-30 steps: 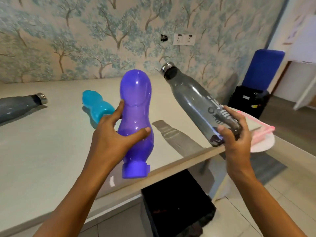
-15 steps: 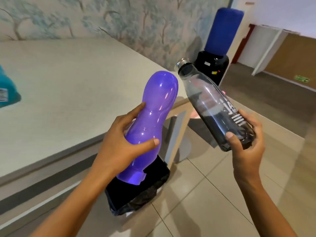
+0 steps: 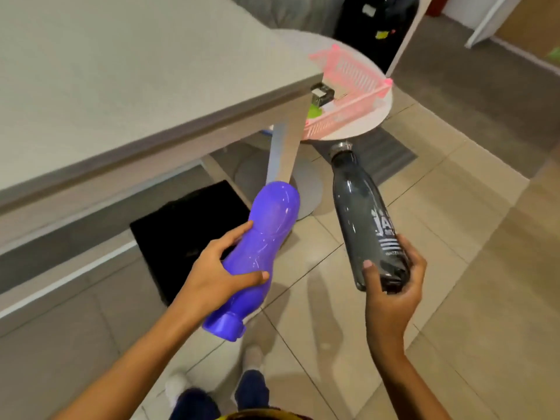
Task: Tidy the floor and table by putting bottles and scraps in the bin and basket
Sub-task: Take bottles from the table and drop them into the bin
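Left hand (image 3: 218, 275) fingers wrap purple bottle (image 3: 257, 253); right hand (image 3: 391, 286) grips grey bottle's (image 3: 363, 219) base. Top-heavy hold; may tip, missing pink basket (image 3: 348, 95) beyond desk (image 3: 121, 86) corner.

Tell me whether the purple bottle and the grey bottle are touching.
Apart. The head view shows floor tiles between the purple bottle and the grey bottle, each in its own hand.

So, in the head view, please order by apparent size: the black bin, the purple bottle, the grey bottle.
1. black bin, partly hidden
2. purple bottle and grey bottle: they look alike, and both are near the camera, so no ranking
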Available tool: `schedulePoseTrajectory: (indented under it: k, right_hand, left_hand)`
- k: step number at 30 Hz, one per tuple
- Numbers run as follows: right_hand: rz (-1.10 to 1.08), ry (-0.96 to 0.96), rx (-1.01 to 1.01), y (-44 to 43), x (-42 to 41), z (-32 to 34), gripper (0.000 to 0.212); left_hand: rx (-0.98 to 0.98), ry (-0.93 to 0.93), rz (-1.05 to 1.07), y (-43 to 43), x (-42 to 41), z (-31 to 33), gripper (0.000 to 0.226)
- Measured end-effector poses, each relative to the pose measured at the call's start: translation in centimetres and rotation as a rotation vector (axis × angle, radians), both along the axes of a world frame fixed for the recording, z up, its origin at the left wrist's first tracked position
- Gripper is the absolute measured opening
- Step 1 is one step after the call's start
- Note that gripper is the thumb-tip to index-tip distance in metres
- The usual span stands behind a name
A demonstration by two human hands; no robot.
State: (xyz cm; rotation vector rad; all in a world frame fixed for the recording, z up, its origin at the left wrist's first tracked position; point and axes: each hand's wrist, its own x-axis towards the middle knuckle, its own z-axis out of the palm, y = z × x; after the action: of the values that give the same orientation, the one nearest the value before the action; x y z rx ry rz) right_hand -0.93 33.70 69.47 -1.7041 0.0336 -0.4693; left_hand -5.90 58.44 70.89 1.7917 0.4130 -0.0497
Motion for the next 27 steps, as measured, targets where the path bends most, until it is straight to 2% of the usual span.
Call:
schedulePoseTrajectory:
  k: [3,7,14,19,23,27]
  right_hand:
    - [0.028,0.187,-0.012,0.9,0.3,-3.9,0.060]
    - [0.071,0.331,-0.066,3.2,1.0,-8.8,0.064]
    - [0.210,0.428,-0.163,9.2,2.6,-15.2,0.060]
    - [0.258,0.380,-0.274,13.8,4.9,-19.3,0.057]
    - [0.223,0.393,-0.241,15.5,7.0,-22.2,0.057]
    - [0.208,0.370,-0.217,16.4,8.3,-24.2,0.056]
  left_hand:
    - [0.027,0.112,0.073,0.7,0.5,-4.3,0.087]
    - [0.087,0.205,0.189,2.8,1.1,-9.8,0.087]
    - [0.059,0.331,0.534,6.9,0.9,-18.3,0.075]
    - [-0.110,0.442,0.673,11.1,3.6,-23.6,0.069]
    - [-0.307,0.422,0.744,13.4,7.2,-28.0,0.065]
    - [-0.502,0.477,0.780,13.8,10.2,-31.0,0.055]
